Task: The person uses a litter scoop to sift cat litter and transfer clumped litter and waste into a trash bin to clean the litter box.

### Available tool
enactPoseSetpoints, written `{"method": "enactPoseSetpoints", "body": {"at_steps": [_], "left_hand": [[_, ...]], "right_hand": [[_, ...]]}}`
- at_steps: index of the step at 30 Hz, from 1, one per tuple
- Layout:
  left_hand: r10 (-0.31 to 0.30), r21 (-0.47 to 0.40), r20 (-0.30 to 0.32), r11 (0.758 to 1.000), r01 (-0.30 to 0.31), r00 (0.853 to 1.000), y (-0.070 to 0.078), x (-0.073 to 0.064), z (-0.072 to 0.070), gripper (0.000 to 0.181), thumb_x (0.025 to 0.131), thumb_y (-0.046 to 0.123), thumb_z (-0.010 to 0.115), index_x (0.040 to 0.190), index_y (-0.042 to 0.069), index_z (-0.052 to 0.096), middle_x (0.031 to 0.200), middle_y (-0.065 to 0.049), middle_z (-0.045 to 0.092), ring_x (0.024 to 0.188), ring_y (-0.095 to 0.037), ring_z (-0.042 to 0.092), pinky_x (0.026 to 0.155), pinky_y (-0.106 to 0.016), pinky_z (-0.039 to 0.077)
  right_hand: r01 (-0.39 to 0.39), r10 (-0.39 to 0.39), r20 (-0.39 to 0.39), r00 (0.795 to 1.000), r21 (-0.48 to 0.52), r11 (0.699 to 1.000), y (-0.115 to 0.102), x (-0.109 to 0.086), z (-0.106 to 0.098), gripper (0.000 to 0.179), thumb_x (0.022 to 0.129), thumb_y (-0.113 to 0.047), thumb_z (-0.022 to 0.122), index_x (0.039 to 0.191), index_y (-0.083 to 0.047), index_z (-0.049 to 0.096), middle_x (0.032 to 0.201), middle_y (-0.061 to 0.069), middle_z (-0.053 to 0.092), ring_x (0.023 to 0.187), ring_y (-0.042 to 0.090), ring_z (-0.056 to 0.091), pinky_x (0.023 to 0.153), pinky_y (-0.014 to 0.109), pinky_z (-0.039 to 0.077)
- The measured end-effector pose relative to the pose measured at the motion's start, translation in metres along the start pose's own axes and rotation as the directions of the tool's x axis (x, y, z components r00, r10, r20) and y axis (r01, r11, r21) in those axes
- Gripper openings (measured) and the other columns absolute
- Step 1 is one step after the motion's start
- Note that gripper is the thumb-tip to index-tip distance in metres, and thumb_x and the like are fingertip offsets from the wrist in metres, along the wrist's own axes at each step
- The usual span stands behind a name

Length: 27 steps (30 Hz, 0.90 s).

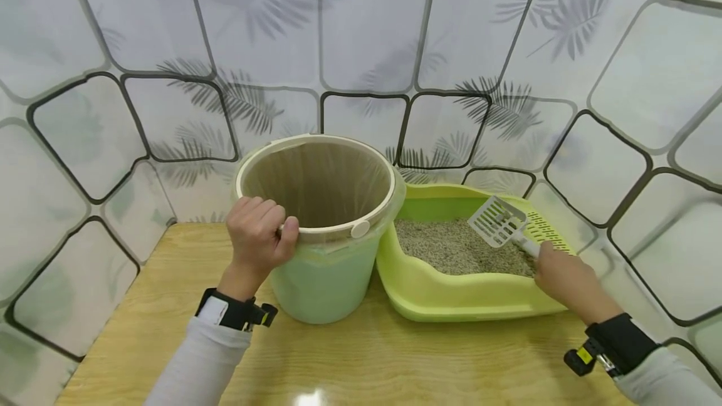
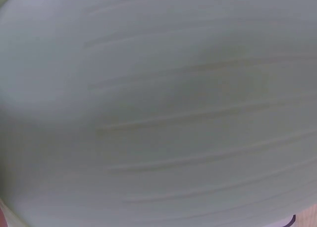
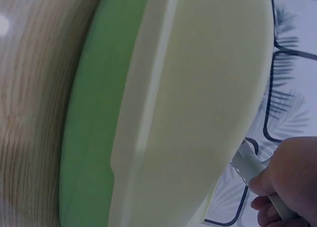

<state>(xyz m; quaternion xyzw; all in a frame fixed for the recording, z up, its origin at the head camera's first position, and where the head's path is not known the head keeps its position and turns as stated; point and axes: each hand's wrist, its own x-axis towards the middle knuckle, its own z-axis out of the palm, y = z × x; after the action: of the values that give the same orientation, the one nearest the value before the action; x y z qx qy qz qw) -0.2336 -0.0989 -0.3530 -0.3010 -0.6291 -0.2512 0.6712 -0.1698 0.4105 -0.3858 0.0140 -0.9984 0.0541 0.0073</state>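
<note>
A pale green trash bin (image 1: pixel 324 284) with a cream rim and a clear liner stands left of centre. My left hand (image 1: pixel 255 234) grips the near left part of its rim, thumb over the edge. The bin's ribbed wall fills the left wrist view. Beside it sits a yellow-green litter box (image 1: pixel 462 298) holding grey-brown cat litter (image 1: pixel 431 244). My right hand (image 1: pixel 570 277) holds a white litter scoop by its handle (image 1: pixel 527 244) at the box's right side. The scoop's slotted head is over the litter, with a few small bits showing on it.
Both containers stand on a light wood table (image 1: pixel 350 362). Behind and around them hangs a white curtain (image 1: pixel 366 30) with leaf prints and dark rounded outlines. A perforated yellow-green panel (image 1: pixel 543 230) lies along the litter box's right end.
</note>
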Motion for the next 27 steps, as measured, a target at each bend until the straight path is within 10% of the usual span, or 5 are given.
{"method": "enactPoseSetpoints", "body": {"at_steps": [7,13,16,19,27], "left_hand": [[-0.002,-0.003,0.005,1.0,0.002,1.0,-0.001,0.001,0.001,0.055,0.101,0.036,0.039,0.053,0.012,0.026,0.049,0.001,0.023,0.042,-0.021,0.022,0.046,-0.039,0.022],[-0.011,0.0,0.002,1.0,0.011,1.0,0.0,0.0,0.0,0.057,0.102,0.037,0.039,0.053,0.012,0.026,0.05,0.001,0.022,0.042,-0.021,0.022,0.046,-0.039,0.022],[-0.01,0.002,-0.002,1.0,0.01,1.0,0.0,-0.001,0.0,0.057,0.102,0.038,0.038,0.053,0.012,0.026,0.049,0.001,0.022,0.042,-0.021,0.021,0.046,-0.039,0.023],[-0.012,0.003,-0.008,1.0,0.012,1.0,0.001,-0.001,0.0,0.057,0.102,0.038,0.038,0.053,0.012,0.026,0.05,0.001,0.022,0.042,-0.021,0.021,0.046,-0.039,0.022],[-0.007,0.001,-0.007,1.0,0.007,1.0,0.001,0.0,0.0,0.057,0.102,0.037,0.039,0.052,0.012,0.025,0.049,0.001,0.021,0.042,-0.021,0.021,0.046,-0.039,0.021]], "right_hand": [[-0.022,0.001,0.09,0.996,0.239,0.971,-0.009,0.004,0.002,0.029,0.104,-0.015,0.04,0.107,0.014,0.043,0.068,0.007,0.042,0.053,0.017,0.037,0.049,0.031,0.032],[-0.208,-0.022,0.306,0.952,0.695,0.689,-0.002,0.006,-0.001,0.027,0.109,-0.022,0.037,0.089,-0.004,0.044,0.062,-0.004,0.028,0.049,0.007,0.021,0.048,0.027,0.025],[-0.225,-0.055,0.334,0.941,0.739,0.635,0.001,0.005,0.0,0.027,0.109,-0.02,0.038,0.084,-0.009,0.039,0.061,-0.005,0.024,0.049,0.007,0.019,0.048,0.028,0.023],[-0.225,-0.025,0.324,0.946,0.709,0.669,0.003,0.004,0.002,0.027,0.108,-0.021,0.038,0.087,-0.005,0.044,0.061,-0.005,0.026,0.049,0.007,0.021,0.048,0.027,0.025],[-0.044,0.034,0.04,0.999,0.304,0.952,0.001,-0.003,0.008,0.031,0.105,-0.023,0.04,0.106,0.008,0.045,0.073,0.009,0.045,0.056,0.018,0.039,0.05,0.032,0.032]]}}
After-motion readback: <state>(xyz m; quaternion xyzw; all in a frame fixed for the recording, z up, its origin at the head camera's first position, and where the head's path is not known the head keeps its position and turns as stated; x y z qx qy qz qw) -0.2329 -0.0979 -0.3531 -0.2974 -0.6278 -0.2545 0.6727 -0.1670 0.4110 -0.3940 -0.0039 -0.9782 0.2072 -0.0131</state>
